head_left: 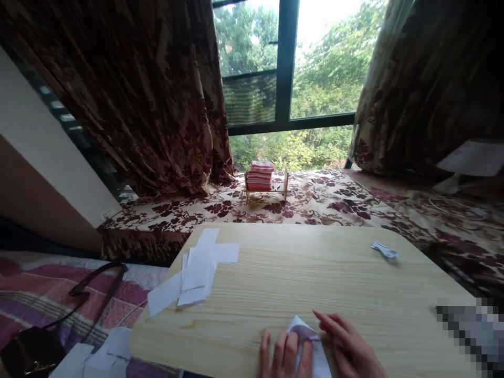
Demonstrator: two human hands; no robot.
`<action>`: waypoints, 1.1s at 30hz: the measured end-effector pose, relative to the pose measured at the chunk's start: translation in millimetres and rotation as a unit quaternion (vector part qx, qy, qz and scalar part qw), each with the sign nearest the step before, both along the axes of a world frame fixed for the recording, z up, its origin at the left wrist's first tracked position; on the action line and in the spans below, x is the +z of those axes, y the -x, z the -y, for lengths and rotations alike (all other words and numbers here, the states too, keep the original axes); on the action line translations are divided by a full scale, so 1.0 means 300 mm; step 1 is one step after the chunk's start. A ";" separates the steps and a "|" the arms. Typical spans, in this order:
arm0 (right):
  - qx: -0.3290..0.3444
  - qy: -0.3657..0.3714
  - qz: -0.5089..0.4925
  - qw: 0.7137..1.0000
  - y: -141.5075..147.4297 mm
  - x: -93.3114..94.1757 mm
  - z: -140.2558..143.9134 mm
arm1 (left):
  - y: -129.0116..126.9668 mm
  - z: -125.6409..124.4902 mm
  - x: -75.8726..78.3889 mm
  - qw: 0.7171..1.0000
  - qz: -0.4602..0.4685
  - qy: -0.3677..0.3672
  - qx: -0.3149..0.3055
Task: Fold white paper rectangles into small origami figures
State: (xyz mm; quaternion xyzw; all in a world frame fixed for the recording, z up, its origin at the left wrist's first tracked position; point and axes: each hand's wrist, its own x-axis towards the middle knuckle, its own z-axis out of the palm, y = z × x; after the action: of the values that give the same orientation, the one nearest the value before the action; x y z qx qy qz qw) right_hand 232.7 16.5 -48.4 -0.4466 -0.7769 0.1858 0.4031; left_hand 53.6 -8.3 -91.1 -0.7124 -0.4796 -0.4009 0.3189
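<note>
A folded white sheet of paper (pixel 321 362) with a pointed top lies at the near edge of the wooden table (pixel 252 325). My left hand (pixel 284 357) rests over it, fingers bent and pressing it onto the tabletop; part of the paper is hidden beneath them. Just right of the paper is my right hand (pixel 350 344), its fingers stretched out to the left near the fold, and I see nothing held in it. The lower parts of both hands are cut off by the frame.
Overlapping white paper strips (pixel 197 273) lie at the table's left side. A small folded paper piece (pixel 385 250) sits at the far right, above a blurred-out object (pixel 472 333). More papers (pixel 104 354) and a dark bag (pixel 33 349) lie on the bed. A small rack holds red-and-white cloths (pixel 260 177).
</note>
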 end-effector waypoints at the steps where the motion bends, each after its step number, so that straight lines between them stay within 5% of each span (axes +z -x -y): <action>1: 0.008 -0.004 0.019 1.000 0.010 0.030 0.004 | 0.009 0.009 0.010 1.000 -0.008 0.017 -0.010; 8: -0.005 -0.011 0.168 0.986 0.093 0.160 0.008 | 0.034 0.028 0.065 0.994 -0.011 0.090 -0.055; 17: 0.019 -0.003 0.238 0.971 0.107 0.173 0.008 | 0.041 0.055 0.126 0.980 -0.008 0.175 -0.093; 23: 0.021 0.017 0.253 0.967 0.115 0.178 0.012 | 0.049 0.057 0.114 0.979 0.009 0.166 -0.117; 33: 0.024 0.093 0.290 0.952 0.131 0.233 0.021 | 0.022 0.060 0.069 0.989 -0.010 0.128 -0.071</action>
State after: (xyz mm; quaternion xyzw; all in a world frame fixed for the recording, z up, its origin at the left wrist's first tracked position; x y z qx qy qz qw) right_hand 193.4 10.1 21.5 -0.4978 -0.8501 0.1297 0.1126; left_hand 47.0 -26.3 -70.3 -0.7836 -0.4720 -0.3503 0.2009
